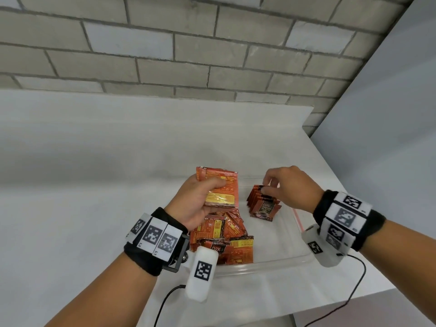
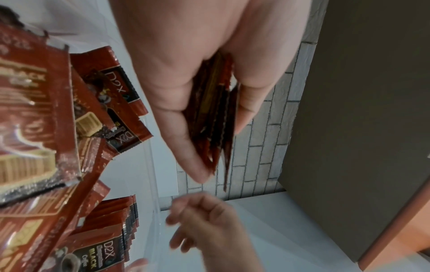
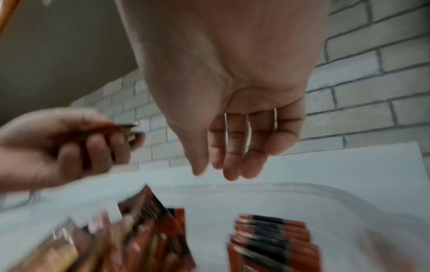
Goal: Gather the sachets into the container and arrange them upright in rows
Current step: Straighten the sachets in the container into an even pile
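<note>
A clear plastic container (image 1: 259, 270) sits on the white table. At its far right, several red-and-black sachets stand upright in a row (image 1: 264, 205) (image 3: 267, 237). A loose pile of sachets (image 1: 224, 239) (image 2: 46, 128) lies in its left part. My left hand (image 1: 200, 197) grips a flat stack of sachets (image 1: 224, 187) (image 2: 214, 119) above the container's far left corner, thumb on the front. My right hand (image 1: 271, 185) (image 3: 221, 165) hovers just over the back of the row with loosely curled fingers and holds nothing.
A grey brick wall stands behind the table (image 1: 94, 161). The table's right edge runs close to the container, beside a grey panel (image 1: 389, 114). A pink-red strip (image 1: 297, 218) lies at the container's right side. Black cables (image 1: 354, 291) trail off the near edge.
</note>
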`<state>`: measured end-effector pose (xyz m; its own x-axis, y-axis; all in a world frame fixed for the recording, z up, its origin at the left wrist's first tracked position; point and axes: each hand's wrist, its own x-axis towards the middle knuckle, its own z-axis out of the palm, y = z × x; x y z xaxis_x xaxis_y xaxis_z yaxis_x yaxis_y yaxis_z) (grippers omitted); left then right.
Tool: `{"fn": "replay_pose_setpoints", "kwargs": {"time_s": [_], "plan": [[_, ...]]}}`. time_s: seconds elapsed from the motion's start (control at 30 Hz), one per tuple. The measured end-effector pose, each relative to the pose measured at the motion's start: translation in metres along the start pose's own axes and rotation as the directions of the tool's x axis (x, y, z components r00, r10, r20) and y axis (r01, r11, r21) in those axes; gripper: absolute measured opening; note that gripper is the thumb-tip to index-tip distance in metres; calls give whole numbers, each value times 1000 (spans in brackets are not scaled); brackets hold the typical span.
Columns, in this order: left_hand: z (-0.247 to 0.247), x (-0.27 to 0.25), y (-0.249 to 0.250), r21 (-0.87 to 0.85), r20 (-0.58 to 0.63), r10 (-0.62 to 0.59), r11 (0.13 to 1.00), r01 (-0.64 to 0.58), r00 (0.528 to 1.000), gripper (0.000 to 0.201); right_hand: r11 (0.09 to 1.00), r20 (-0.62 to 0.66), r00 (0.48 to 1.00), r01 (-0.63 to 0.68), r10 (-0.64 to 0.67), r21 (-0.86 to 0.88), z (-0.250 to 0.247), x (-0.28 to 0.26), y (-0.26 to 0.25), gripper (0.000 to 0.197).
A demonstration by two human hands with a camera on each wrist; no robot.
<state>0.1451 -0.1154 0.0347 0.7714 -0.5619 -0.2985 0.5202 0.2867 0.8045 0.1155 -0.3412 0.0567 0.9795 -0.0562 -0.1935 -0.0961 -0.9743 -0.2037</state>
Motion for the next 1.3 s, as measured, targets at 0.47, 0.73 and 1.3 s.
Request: {"fn": "replay_pose_setpoints", "kwargs": {"time_s": [0.47, 0.73, 1.3], "plan": [[13, 1, 2, -83, -16, 19, 996, -20, 1000, 36, 756, -453, 887, 357, -91, 548, -11, -36, -44, 21], [16, 1, 3, -64, -57, 139, 988, -142, 989, 13, 741, -125, 985, 172, -120, 649, -2, -44, -45, 51], [13, 3, -2, 8, -8, 195, 981, -195, 981, 10, 274, 11, 990, -49, 137, 960, -7, -34, -34, 11]]}}
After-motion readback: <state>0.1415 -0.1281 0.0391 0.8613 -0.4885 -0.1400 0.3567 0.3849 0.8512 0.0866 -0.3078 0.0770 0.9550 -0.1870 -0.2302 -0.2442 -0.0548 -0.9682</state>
